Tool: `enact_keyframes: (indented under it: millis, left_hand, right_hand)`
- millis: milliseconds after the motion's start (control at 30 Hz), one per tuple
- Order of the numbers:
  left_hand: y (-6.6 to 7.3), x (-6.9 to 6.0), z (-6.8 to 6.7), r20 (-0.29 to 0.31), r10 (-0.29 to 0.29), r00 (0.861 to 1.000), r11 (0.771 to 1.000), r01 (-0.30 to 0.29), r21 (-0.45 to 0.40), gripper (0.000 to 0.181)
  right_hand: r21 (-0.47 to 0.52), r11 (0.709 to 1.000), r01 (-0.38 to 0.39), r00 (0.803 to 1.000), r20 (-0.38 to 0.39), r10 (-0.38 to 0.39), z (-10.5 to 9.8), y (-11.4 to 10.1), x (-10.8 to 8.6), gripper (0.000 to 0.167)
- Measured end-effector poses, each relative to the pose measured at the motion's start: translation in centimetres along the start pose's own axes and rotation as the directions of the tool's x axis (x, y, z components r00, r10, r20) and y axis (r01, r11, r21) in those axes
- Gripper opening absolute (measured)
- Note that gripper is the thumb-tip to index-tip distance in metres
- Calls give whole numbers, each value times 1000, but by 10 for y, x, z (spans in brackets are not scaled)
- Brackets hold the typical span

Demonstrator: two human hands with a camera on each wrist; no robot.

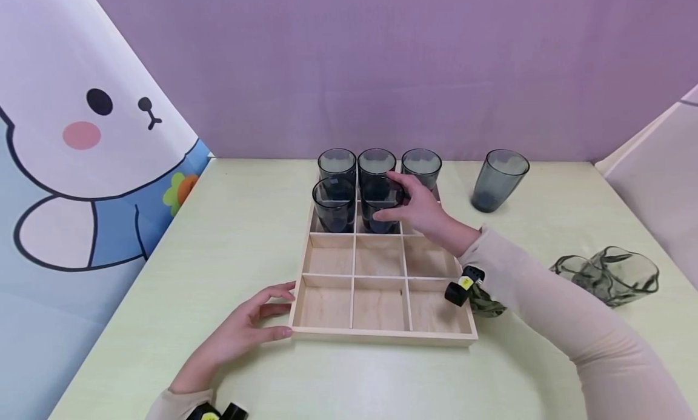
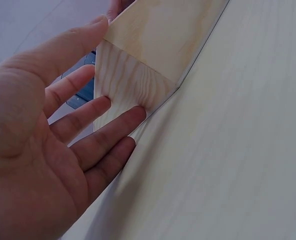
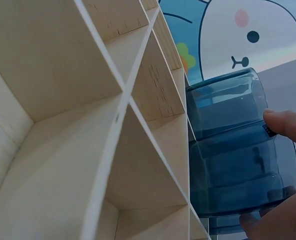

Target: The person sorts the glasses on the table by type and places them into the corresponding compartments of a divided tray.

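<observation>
In the head view a wooden tray (image 1: 382, 333) divided into square compartments holds several dark grey glasses. Three stand in its far row; in the row nearer, one glass (image 1: 334, 211) is at the left and another (image 1: 380, 217) in the middle. My right hand (image 1: 422, 211) has thumb and fingers around the rim of that middle glass, also seen as a bluish glass (image 3: 238, 170) in the right wrist view. My left hand (image 1: 245, 323) touches the tray's near left side with extended fingers; the left wrist view shows those fingertips against the wooden side (image 2: 133, 75).
One more grey glass (image 1: 498, 180) stands on the table (image 1: 245, 226) at the back right. Wavy clear glasses (image 1: 627, 277) are at the right, partly behind my right forearm, and another (image 1: 485, 302) touches or nearly touches the tray's right side. A purple backdrop (image 1: 382, 62) rises behind.
</observation>
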State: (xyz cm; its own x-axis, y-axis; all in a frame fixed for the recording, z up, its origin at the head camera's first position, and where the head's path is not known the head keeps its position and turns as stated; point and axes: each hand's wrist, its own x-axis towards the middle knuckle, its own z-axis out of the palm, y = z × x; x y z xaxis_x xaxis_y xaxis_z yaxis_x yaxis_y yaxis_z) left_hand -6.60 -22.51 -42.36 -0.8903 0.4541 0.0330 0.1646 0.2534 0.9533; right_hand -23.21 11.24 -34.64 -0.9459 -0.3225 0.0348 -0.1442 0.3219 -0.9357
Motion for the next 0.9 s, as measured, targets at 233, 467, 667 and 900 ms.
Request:
enact_keyframes:
  millis: [233, 467, 667, 900]
  left_hand:
    - [2, 0, 0, -1, -1, 1000, 1000, 1, 4, 44]
    - [2, -2, 0, -5, -11, 1000, 1000, 11, 5, 44]
    - [2, -2, 1, 0, -5, 1000, 1000, 5, 4, 43]
    - [2, -2, 1, 3, 4, 1000, 1000, -4, 1, 43]
  right_hand:
    - [24, 1000, 8, 1000, -8, -8, 2, 0, -1, 90]
    - [30, 1000, -3, 999, 45, 2, -4, 0, -2, 99]
    - [68, 997, 32, 999, 26, -34, -23, 0, -2, 99]
    - [116, 990, 82, 997, -17, -81, -42, -11, -11, 97]
